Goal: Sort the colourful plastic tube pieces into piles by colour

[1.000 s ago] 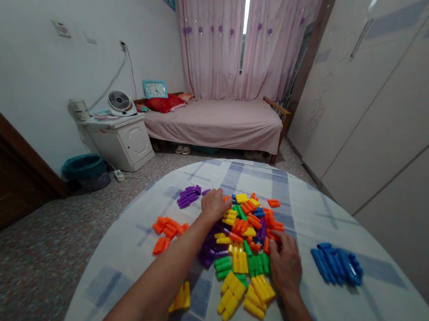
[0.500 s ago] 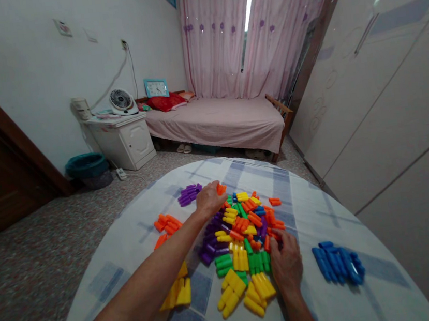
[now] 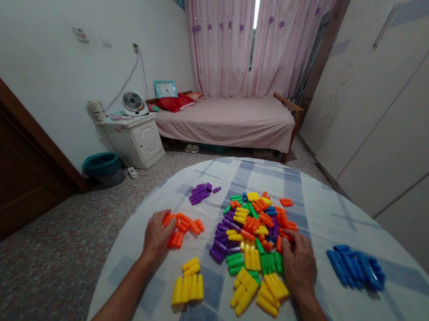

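Bullet-shaped plastic building blocks lie sorted and mixed on a round table. My left hand is at the left orange group, its fingers closed on an orange block. Right of centre spreads a mixed pile of orange, yellow, green, purple and blue blocks. My right hand rests at the pile's right edge with curled fingers, beside orange blocks; what its fingertips hold is hidden. Yellow blocks sit nearer me on the left, purple ones farther off, blue ones at right.
A checked cloth covers the round table. Beyond it stand a bed, a white cabinet with a fan, and a teal bin. A pale wardrobe rises on the right.
My left hand has moved from the far edge of the pile, leftward and nearer, to the orange group. A purple block now shows beside the purple group. My right hand stays at the pile.
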Tool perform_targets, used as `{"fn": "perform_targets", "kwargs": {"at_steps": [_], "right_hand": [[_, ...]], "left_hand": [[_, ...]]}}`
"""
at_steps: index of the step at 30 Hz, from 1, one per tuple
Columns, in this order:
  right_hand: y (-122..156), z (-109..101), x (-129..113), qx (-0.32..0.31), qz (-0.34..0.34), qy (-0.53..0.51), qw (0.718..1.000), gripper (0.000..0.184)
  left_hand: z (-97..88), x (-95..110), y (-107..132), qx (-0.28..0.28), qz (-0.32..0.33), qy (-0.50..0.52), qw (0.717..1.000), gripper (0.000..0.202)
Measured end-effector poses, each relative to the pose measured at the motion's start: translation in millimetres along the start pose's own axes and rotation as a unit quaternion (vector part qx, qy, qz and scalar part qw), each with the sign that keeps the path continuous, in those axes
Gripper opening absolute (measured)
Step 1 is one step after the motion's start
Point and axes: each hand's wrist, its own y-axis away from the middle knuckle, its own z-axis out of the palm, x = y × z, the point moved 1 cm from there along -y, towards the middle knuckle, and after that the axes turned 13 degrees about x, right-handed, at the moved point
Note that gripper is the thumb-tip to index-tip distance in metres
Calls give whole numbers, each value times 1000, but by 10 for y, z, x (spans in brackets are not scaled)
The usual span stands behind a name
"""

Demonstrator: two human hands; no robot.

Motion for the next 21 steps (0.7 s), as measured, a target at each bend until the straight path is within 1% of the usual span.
{"fn": "perform_targets", "kwargs": {"at_steps": [3, 6, 8, 10, 12, 13, 15, 16, 19, 21], "right_hand": [[-1, 3, 4, -3, -2, 1, 1000, 35], [2, 4, 8, -3, -3, 1, 1000, 35], [4, 3, 11, -1, -1, -1, 1000, 35], [5, 3, 13, -1, -1, -2, 1000, 34], [5, 5, 14, 0, -4, -3, 1000, 34], [4, 6, 13, 0, -5, -3, 1000, 34], [3, 6, 7, 0, -6, -3, 1000, 35], [2, 5, 2, -1, -5, -3, 1000, 35], [-3, 0, -10, -4, -1, -3, 1000, 35], [-8, -1, -10, -2, -2, -4, 1000, 36]], "left_hand": [[93, 24, 100, 34, -12, 69, 997, 45], [181, 84, 148, 31, 17, 110, 993, 46], [190, 132, 163, 37, 42, 100, 993, 46], [144, 195, 182, 59, 80, 62, 993, 47], [65, 287, 214, 75, 152, 18, 985, 45], [26, 341, 234, 72, 198, 1, 978, 43], [-25, 457, 276, 45, 283, -20, 958, 40], [-34, 510, 293, 24, 314, -25, 949, 39], [-10, 624, 329, -36, 362, -34, 931, 38], [13, 647, 348, -67, 375, -41, 924, 29]]}}
